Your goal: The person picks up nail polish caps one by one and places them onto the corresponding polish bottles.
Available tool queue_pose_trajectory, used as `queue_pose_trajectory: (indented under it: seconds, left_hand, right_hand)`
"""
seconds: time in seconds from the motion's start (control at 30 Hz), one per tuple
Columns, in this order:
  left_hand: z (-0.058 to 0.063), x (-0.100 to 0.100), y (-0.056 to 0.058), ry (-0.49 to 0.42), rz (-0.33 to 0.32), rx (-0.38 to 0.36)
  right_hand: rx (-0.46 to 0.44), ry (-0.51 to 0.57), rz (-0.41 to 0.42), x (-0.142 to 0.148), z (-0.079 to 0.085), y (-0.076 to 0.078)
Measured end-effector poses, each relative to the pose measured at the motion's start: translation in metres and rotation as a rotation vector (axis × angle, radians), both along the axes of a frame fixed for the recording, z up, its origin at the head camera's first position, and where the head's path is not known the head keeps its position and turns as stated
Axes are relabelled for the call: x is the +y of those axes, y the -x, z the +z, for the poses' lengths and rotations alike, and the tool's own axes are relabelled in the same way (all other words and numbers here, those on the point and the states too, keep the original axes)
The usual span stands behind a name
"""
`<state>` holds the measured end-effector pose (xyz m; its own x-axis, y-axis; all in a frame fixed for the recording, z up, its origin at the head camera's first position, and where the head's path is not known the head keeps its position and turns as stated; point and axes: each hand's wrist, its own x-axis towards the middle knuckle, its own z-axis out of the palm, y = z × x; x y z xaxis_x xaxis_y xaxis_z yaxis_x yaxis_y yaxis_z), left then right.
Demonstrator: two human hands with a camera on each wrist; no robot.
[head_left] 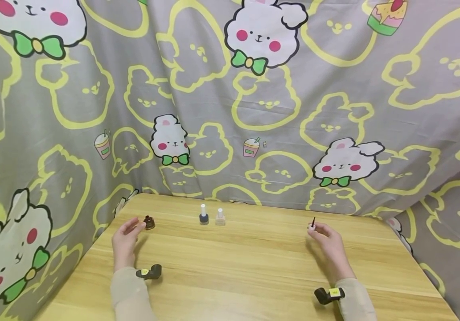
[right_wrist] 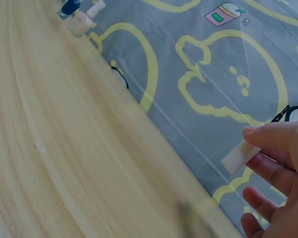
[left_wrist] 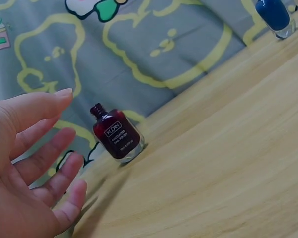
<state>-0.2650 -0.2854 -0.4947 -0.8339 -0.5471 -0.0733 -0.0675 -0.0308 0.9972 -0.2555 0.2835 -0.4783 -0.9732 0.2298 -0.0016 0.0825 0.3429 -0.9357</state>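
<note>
A dark red nail polish bottle (left_wrist: 118,136) stands capless and upright on the table, its threaded neck bare. Beside it is my left hand (head_left: 127,236), fingers loosely spread and apart from the glass in the left wrist view. Over the right part of the table, my right hand (head_left: 330,245) pinches a white nail polish cap (right_wrist: 240,156) between thumb and fingers. The cap's dark brush (head_left: 314,220) points upward in the head view.
A dark blue nail polish bottle (head_left: 203,217) and a pale pink nail polish bottle (head_left: 220,218), both with white caps, stand at the back of the wooden table (head_left: 230,267). A patterned grey curtain (head_left: 214,107) hangs behind the table.
</note>
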Motion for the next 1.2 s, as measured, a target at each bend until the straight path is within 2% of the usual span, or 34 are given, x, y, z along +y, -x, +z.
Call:
queue_pose_trajectory:
  seconds: [0.13,0.37,0.67,0.93,1.2]
  left_hand:
    - [-0.001,-0.003,0.004,0.052,-0.044,-0.024]
    - [-0.002,-0.006,0.013,0.148,-0.168,-0.023]
    - [-0.004,-0.004,0.019,0.206,-0.231,-0.06]
    - [-0.002,0.0,0.02,0.278,-0.232,-0.079]
    - [-0.003,0.004,0.02,0.315,-0.187,-0.123]
  right_hand:
    - [0.01,-0.006,0.01,0.0,0.003,0.0]
    - [0.014,-0.014,0.005,0.0,0.009,-0.001]
    - [0.018,-0.005,0.018,-0.003,0.012,-0.004]
    - [0.052,-0.069,0.06,-0.006,0.016,-0.006]
    - [0.076,-0.086,0.072,-0.009,0.022,-0.005]
